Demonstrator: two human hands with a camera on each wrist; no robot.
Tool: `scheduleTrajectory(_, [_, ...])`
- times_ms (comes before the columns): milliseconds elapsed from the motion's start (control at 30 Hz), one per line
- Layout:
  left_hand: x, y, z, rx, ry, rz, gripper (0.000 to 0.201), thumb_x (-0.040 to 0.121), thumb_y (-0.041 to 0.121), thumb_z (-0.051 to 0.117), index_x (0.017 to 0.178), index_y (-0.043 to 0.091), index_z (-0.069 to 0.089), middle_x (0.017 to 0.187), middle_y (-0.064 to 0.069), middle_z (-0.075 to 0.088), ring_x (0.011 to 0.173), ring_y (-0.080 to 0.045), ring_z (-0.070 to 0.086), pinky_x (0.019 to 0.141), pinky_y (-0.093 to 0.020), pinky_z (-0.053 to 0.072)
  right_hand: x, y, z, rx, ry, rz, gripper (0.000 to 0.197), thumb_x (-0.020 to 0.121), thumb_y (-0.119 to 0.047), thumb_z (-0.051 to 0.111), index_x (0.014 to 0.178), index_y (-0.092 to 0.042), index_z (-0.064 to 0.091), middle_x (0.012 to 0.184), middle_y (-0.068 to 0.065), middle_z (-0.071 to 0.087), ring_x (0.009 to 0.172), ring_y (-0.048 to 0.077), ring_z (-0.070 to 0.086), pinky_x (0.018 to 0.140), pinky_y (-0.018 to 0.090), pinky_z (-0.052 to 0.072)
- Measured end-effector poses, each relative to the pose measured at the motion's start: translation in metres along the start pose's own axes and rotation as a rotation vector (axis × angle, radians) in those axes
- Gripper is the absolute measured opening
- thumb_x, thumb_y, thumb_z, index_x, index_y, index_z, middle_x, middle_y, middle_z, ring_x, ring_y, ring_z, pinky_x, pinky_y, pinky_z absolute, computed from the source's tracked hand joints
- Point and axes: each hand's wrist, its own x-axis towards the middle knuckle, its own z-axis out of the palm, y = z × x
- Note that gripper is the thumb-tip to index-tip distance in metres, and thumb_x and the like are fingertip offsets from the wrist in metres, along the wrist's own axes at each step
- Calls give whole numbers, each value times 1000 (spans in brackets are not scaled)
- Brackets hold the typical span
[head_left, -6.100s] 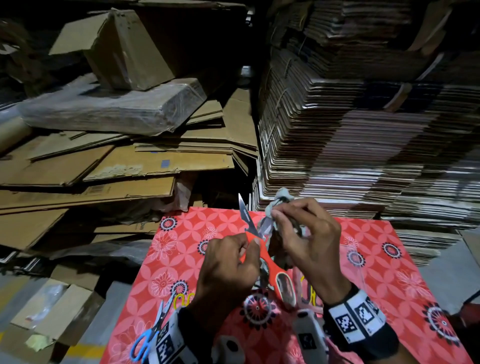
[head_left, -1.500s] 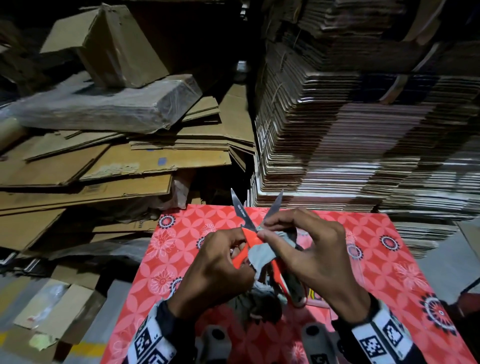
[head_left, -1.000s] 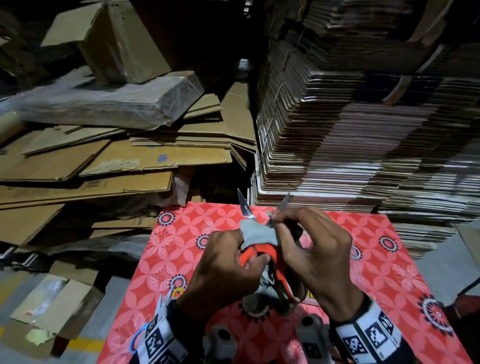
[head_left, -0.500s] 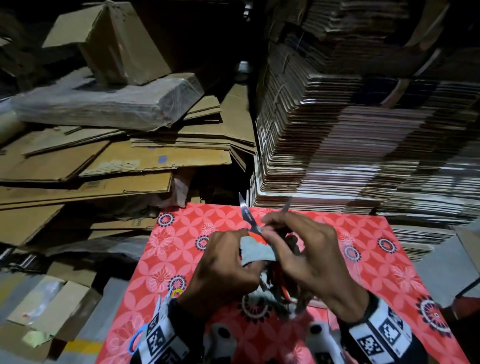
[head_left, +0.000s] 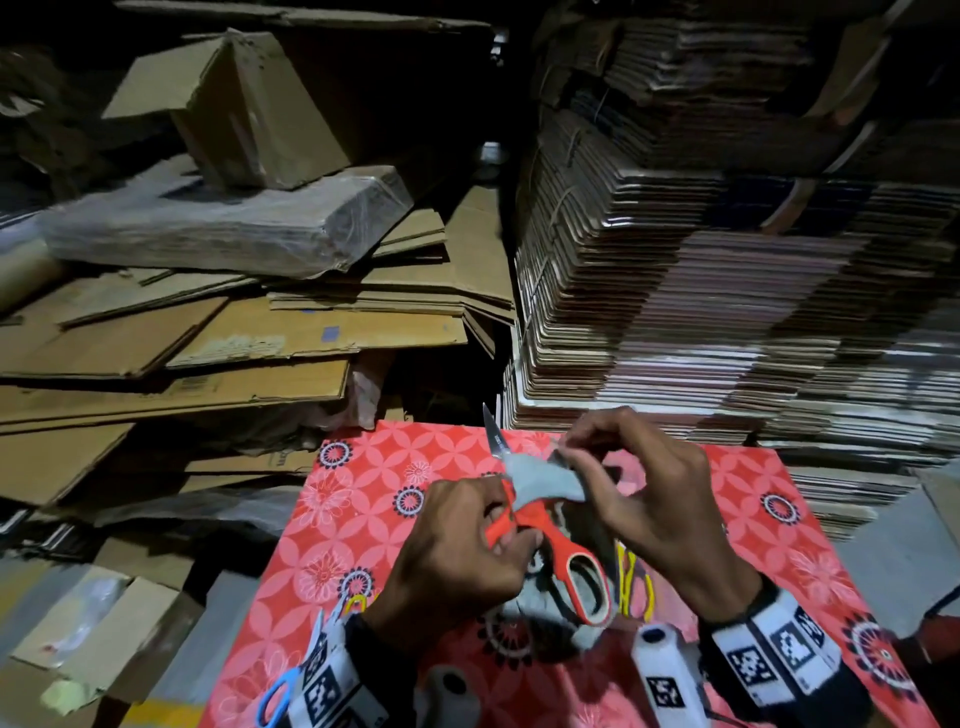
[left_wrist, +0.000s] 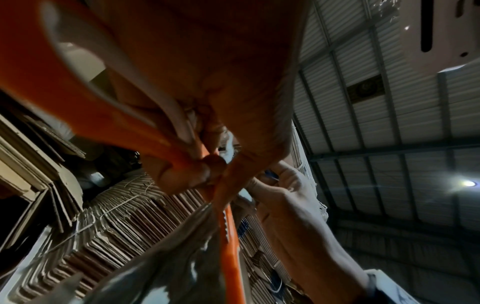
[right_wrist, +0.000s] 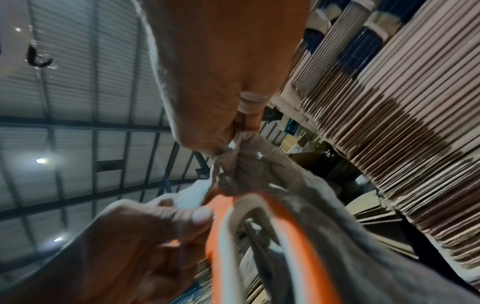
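Observation:
Orange-handled scissors (head_left: 550, 535) are held above a red patterned sheet (head_left: 363, 519), blades spread, one steel tip (head_left: 492, 431) pointing up. My left hand (head_left: 457, 551) grips the orange handle near the pivot (left_wrist: 182, 158). A grey cloth (head_left: 540, 480) is wrapped over the other blade. My right hand (head_left: 639, 499) pinches that cloth between thumb and fingertips (right_wrist: 233, 148), with the blade hidden inside it. The cloth's dark tail (right_wrist: 337, 226) hangs down past the handle loops (head_left: 587, 582).
Blue-handled scissors (head_left: 275, 696) and yellow-handled scissors (head_left: 631, 582) lie on the red sheet. A tall stack of flattened cartons (head_left: 727, 286) rises close behind it on the right. Loose cardboard sheets (head_left: 208, 353) and a wrapped bundle (head_left: 223, 228) are piled at the left.
My right hand has slid the cloth back and forth along the blade, now pinching it near the blade's tip. The left hand keeps its grip on the handle; the scissors tilted slightly.

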Motion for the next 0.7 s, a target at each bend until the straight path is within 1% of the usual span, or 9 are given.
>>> scheduleTrajectory(67, [2,-1,0,-15,29,-25,9,81,18,74,75,13,70,64,1,69,57,-20,63,52,-39,50,0,-2,2,-19,45,-13,13,88,0,81,92,-8,71,87,-3,72,78,13,70,68,27,54])
scheduleTrajectory(133, [5,-1,-4,-65,44,-36,2,79,15,73,79,17,73,68,1,71,60,-14,66,53,-36,51,-10,-8,10,-15,-21,-76,10,87,0,77,91,-7,71,88,-2,72,80,12,68,70,24,53])
scheduleTrajectory(200, [6,-3,-6,-69,19,-37,4,78,13,70,76,16,70,65,-3,66,55,-12,58,50,-41,47,-19,-8,15,9,-89,-107,12,86,2,79,91,-6,71,88,-3,70,79,9,65,69,25,52])
scheduleTrajectory(233, [6,-5,-6,-58,3,-43,5,78,17,70,75,14,69,65,-4,66,55,-17,58,51,-45,46,-19,-6,13,27,-98,-98,14,85,1,81,91,-6,71,87,-4,69,79,6,64,67,24,52])
scheduleTrajectory(300, [6,-10,-4,-52,-3,-74,24,79,33,71,80,10,70,73,-9,71,66,-29,68,57,-50,52,-14,-1,8,48,-99,-81,16,83,1,83,90,-6,71,86,-3,70,78,4,65,66,23,53])
scheduleTrajectory(367, [8,-15,-2,-65,-22,-95,30,80,40,71,88,11,74,81,-10,75,74,-32,71,64,-51,57,-5,3,3,15,-60,-82,18,82,7,81,88,-5,70,86,-2,71,79,8,67,71,23,54])
scheduleTrajectory(500, [6,-17,-1,-42,-51,-50,27,83,37,71,80,10,71,72,-9,70,64,-32,65,60,-49,52,4,8,-1,12,99,15,24,84,6,80,92,-12,66,88,-3,74,81,14,73,72,31,58])
scheduleTrajectory(600, [9,-16,-4,-71,-32,-63,20,80,31,70,82,12,72,71,-6,72,65,-32,68,58,-49,53,-9,0,8,21,3,-41,28,81,9,80,90,-14,67,86,-6,71,78,11,69,68,30,55])
scheduleTrajectory(700, [11,-14,-7,-26,-38,-36,19,76,29,66,77,11,71,67,-3,69,62,-25,66,57,-48,52,-21,-5,12,41,-94,-78,21,80,6,81,87,-9,68,83,-4,68,77,8,65,70,23,53])
